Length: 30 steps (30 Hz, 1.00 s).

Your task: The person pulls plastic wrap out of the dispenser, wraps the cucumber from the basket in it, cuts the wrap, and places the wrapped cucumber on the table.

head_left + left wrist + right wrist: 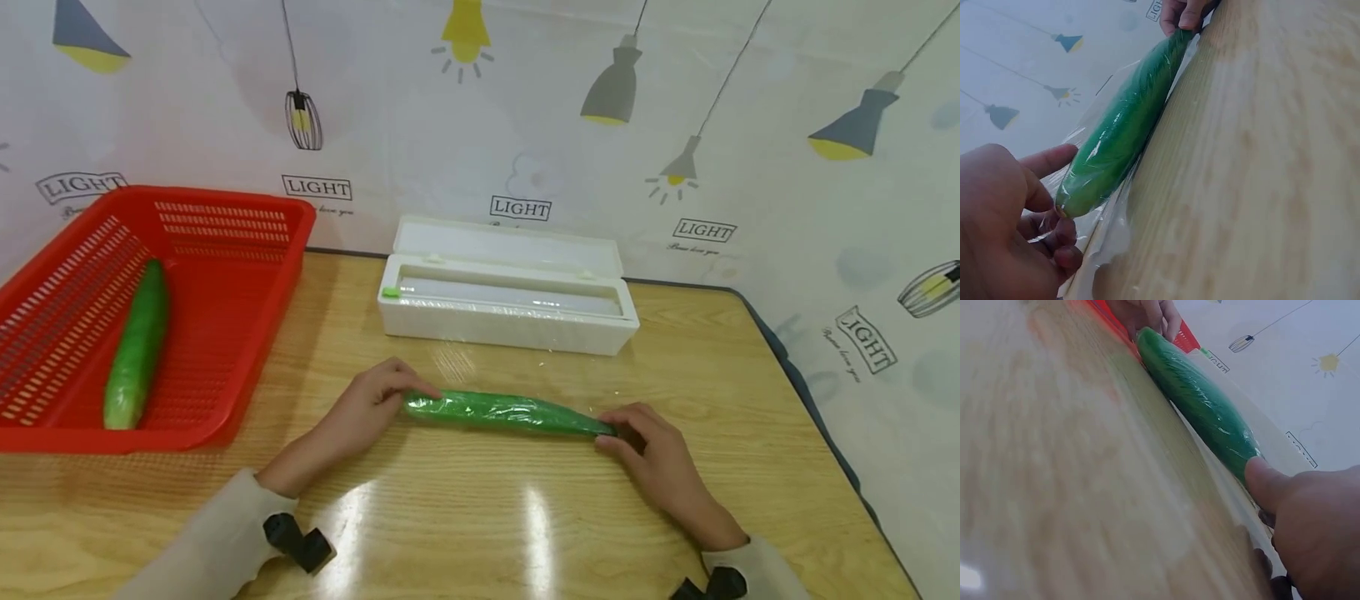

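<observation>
The left hand (371, 408), in front of the left end of the white box, grips the pale, blunt end of a cucumber (506, 411), with the index finger laid along the top and the thumb at the end. The right hand (660, 454), in front of the right end of the white box, pinches the dark, tapered end between thumb and fingers. The cucumber lies crosswise between the two hands, in front of the white box and roughly in line with its length. Clear film (453, 364) covers it, glossy and creased, and loose film shows between it and the white box.

Both wrists carry black devices (297, 542) over light sleeves (217, 537).

The white box (502, 327) stands on the wood-grain worktop (427, 517), its lid (506, 242) raised at the back. A pale roll (517, 297) lies inside, and a small green piece (391, 292) sits on the front edge at its left end.

To the left of the white box is a red basket (195, 437) with slotted walls; a second cucumber (138, 346) lies lengthwise in it. Behind the white box hangs a pale backdrop (390, 100) printed with lamps and the word LIGHT.
</observation>
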{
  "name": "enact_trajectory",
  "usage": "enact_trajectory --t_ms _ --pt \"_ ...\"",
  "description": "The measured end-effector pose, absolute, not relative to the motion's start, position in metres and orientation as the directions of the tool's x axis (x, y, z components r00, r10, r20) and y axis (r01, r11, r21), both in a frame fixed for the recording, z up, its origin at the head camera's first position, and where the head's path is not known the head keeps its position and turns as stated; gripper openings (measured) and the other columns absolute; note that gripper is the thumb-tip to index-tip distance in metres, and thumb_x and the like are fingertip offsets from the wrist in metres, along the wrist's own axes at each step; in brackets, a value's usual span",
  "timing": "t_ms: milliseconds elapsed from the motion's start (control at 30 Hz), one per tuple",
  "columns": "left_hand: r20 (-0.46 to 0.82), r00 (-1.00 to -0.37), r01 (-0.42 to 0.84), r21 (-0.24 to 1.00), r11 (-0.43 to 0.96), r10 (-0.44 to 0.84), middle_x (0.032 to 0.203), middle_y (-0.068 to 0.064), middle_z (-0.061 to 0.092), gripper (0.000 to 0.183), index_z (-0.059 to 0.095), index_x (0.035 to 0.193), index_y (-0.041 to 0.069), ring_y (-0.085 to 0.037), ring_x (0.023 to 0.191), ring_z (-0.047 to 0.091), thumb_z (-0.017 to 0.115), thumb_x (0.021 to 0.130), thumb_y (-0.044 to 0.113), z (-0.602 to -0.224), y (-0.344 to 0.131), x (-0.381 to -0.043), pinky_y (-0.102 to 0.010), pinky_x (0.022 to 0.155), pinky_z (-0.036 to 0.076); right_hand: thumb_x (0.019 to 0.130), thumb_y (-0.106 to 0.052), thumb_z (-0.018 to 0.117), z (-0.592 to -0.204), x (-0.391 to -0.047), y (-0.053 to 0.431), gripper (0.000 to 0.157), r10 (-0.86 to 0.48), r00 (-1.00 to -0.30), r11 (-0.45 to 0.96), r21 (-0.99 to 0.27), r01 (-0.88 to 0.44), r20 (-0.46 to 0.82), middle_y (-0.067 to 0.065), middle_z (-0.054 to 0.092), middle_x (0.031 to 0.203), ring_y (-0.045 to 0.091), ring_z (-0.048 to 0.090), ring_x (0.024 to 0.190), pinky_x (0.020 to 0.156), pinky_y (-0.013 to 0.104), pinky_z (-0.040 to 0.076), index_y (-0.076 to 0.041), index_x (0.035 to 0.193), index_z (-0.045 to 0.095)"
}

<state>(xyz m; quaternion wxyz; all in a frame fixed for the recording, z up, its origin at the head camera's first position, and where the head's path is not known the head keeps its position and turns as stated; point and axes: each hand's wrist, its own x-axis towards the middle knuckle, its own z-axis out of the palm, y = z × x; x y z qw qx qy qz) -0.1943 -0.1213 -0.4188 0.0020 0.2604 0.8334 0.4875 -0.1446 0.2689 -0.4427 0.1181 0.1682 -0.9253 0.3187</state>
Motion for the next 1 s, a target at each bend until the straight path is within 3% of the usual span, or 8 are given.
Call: enact_trajectory --t_ms 167,267,333,433,533,733,1000 --pt "0.277 -0.852 0.459 0.804 0.378 0.445 0.101 0.005 0.061 0.037 0.071 0.105 0.015 -0.014 0.097 0.056 0.045 0.093 -0.008 -0.420 -0.127 -0.196 -0.035 0.083 0.045 0.085 -0.015 0.073 -0.443 -0.148 0.266 0.022 -0.248 -0.908 0.732 -0.548 -0.404 0.339 -0.008 0.061 0.096 0.007 0.053 0.077 0.065 0.022 0.045 -0.016 0.106 0.067" --pt "0.271 -0.845 0.468 0.793 0.391 0.461 0.103 0.007 0.060 0.020 0.068 0.110 0.015 -0.013 0.093 0.054 0.056 0.096 0.009 -0.419 -0.130 -0.196 -0.033 0.079 0.044 0.086 -0.014 0.072 -0.442 -0.149 0.266 0.019 -0.250 -0.906 0.729 -0.549 -0.409 0.343 -0.008 0.062 0.096 0.006 0.054 0.079 0.066 0.022 0.045 -0.014 0.105 0.068" --pt "0.274 -0.836 0.483 0.780 0.399 0.476 0.104 0.006 0.059 0.024 0.066 0.114 0.014 -0.014 0.089 0.052 0.068 0.090 0.015 -0.421 -0.131 -0.197 -0.032 0.075 0.044 0.087 -0.014 0.071 -0.442 -0.150 0.266 0.018 -0.248 -0.906 0.721 -0.560 -0.409 0.342 -0.007 0.063 0.095 0.007 0.055 0.079 0.067 0.022 0.045 -0.014 0.105 0.068" --pt "0.283 -0.830 0.500 0.759 0.417 0.481 0.104 0.002 0.057 0.043 0.061 0.119 0.010 -0.015 0.085 0.049 0.079 0.079 0.010 -0.425 -0.131 -0.198 -0.031 0.072 0.043 0.087 -0.013 0.071 -0.442 -0.152 0.267 0.018 -0.239 -0.912 0.703 -0.589 -0.400 0.333 -0.008 0.064 0.094 0.007 0.057 0.078 0.065 0.022 0.046 -0.014 0.105 0.069" --pt "0.295 -0.836 0.501 0.756 0.422 0.463 0.103 -0.001 0.057 0.050 0.057 0.121 0.008 -0.016 0.086 0.049 0.078 0.076 0.001 -0.429 -0.130 -0.198 -0.031 0.073 0.045 0.086 -0.014 0.072 -0.442 -0.153 0.268 0.019 -0.215 -0.925 0.681 -0.631 -0.371 0.313 -0.010 0.065 0.094 0.007 0.058 0.076 0.063 0.021 0.047 -0.017 0.105 0.071" --pt "0.325 -0.856 0.489 0.762 0.424 0.403 0.092 0.002 0.057 0.038 0.062 0.110 0.012 -0.016 0.083 0.050 0.079 0.077 0.002 -0.431 -0.130 -0.198 -0.031 0.071 0.044 0.087 -0.020 0.072 -0.442 -0.156 0.271 0.025 -0.158 -0.954 0.642 -0.707 -0.296 0.256 -0.006 0.063 0.086 0.009 0.052 0.067 0.057 0.021 0.043 -0.018 0.112 0.069" --pt "0.289 -0.904 0.413 0.784 0.463 0.317 0.082 0.003 0.058 0.033 0.068 0.109 0.012 -0.014 0.074 0.052 0.078 0.077 0.008 -0.429 -0.128 -0.199 -0.028 0.064 0.043 0.089 -0.025 0.069 -0.442 -0.165 0.275 0.019 -0.138 -0.964 0.667 -0.699 -0.259 0.226 -0.006 0.059 0.079 0.011 0.048 0.066 0.056 0.023 0.041 -0.023 0.108 0.069"
